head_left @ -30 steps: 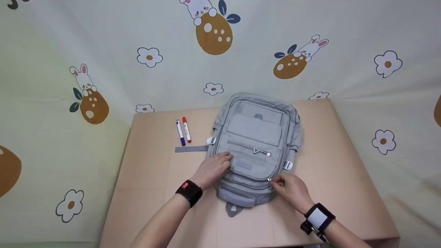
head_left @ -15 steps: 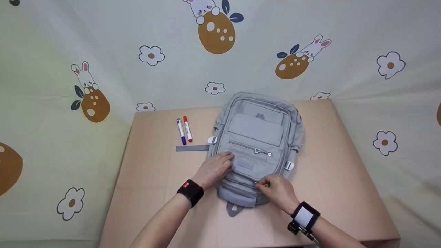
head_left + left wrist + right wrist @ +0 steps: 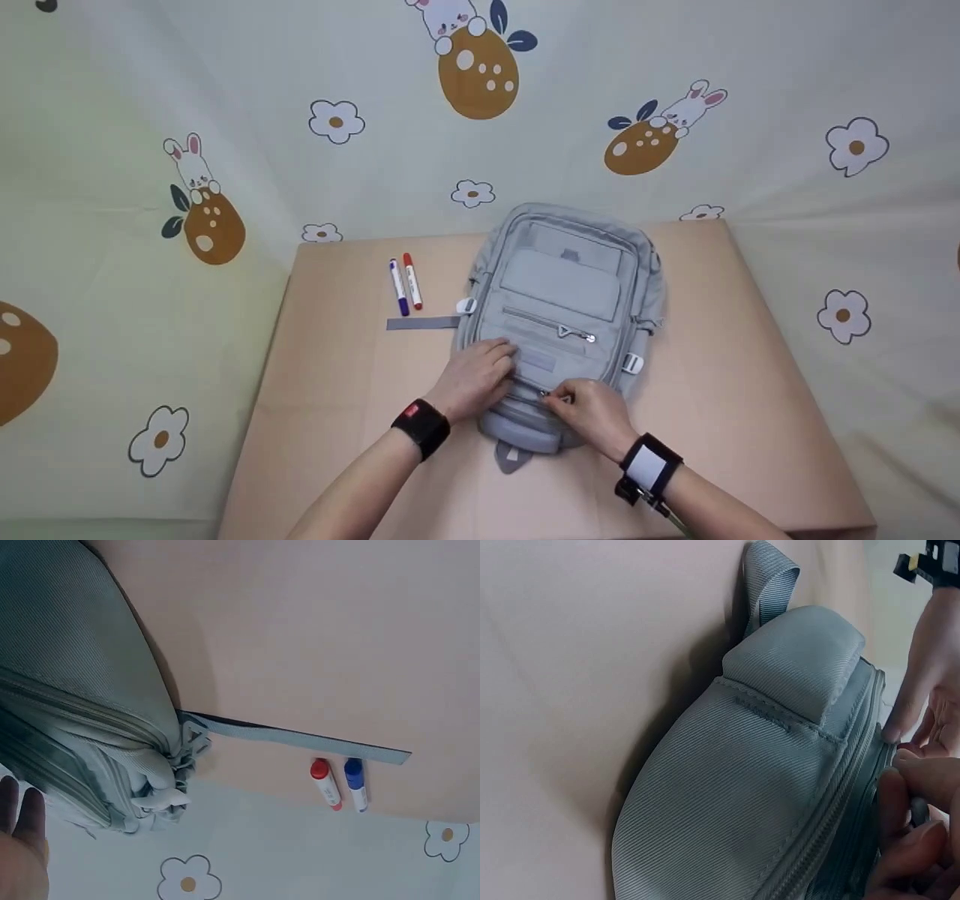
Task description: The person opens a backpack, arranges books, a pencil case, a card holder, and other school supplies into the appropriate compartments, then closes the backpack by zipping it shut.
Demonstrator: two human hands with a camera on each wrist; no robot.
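Observation:
A grey backpack (image 3: 559, 281) lies on the table with its front pocket side up and its top handle (image 3: 517, 433) toward the person. My left hand (image 3: 474, 375) rests on the lower left of its front; in the left wrist view two of its fingers look straight. Between the thumb and fingers of my right hand (image 3: 596, 412) is a small zipper pull (image 3: 544, 394), pinched at the curved zipper near the handle end. The right wrist view has both hands close together there, beside the zipper tracks (image 3: 847, 787).
A red marker (image 3: 413, 282) and a blue marker (image 3: 399, 288) lie left of the backpack on the pinkish table (image 3: 330, 375). A grey strap (image 3: 424, 323) stretches out from the bag's left side. A patterned cloth (image 3: 397, 165) hangs behind the table.
My right hand has moved left along the zipper with the pull, from the bag's right corner toward my left hand. The left hand has stayed on the backpack.

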